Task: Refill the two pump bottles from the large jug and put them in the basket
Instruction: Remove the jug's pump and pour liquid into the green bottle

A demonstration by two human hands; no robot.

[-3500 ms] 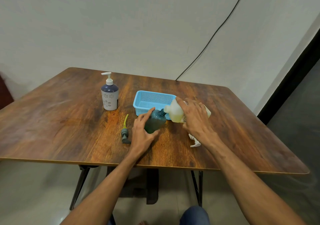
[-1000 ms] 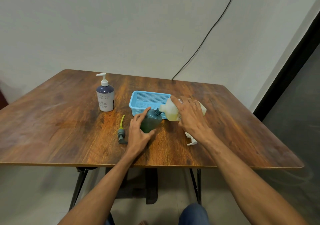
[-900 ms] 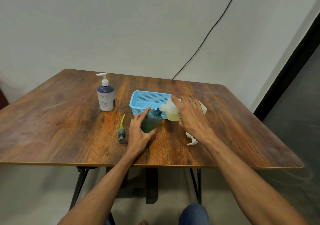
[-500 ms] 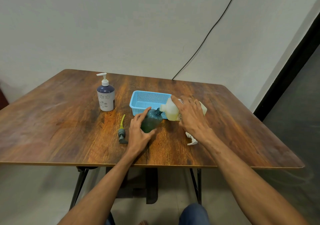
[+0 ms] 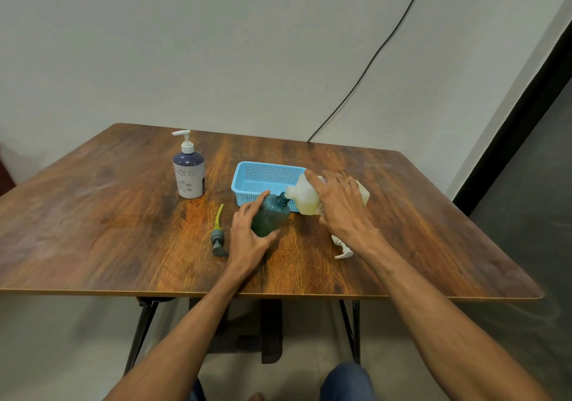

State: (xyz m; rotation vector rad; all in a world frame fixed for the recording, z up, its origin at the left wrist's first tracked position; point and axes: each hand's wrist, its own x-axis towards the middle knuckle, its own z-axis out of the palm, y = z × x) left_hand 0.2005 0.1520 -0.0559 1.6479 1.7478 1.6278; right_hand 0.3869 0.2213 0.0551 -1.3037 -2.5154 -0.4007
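Observation:
My left hand grips a dark green bottle with no pump on it, tilted toward the right. My right hand holds a pale jug with yellowish liquid, tipped on its side, its spout against the green bottle's open neck. The green bottle's grey pump with a yellow tube lies on the table left of my left hand. A white pump lies partly under my right wrist. A white and purple pump bottle stands upright at the left. The blue basket sits behind the bottles.
The wooden table has its front edge close to me. A black cable runs down the wall to the table's back edge. A dark doorway edge is at the right. Table legs and floor show below.
Almost nothing differs over the last second: both hands keep the jug's spout at the green bottle's neck. Since 3.5 s ago the view has shifted slightly.

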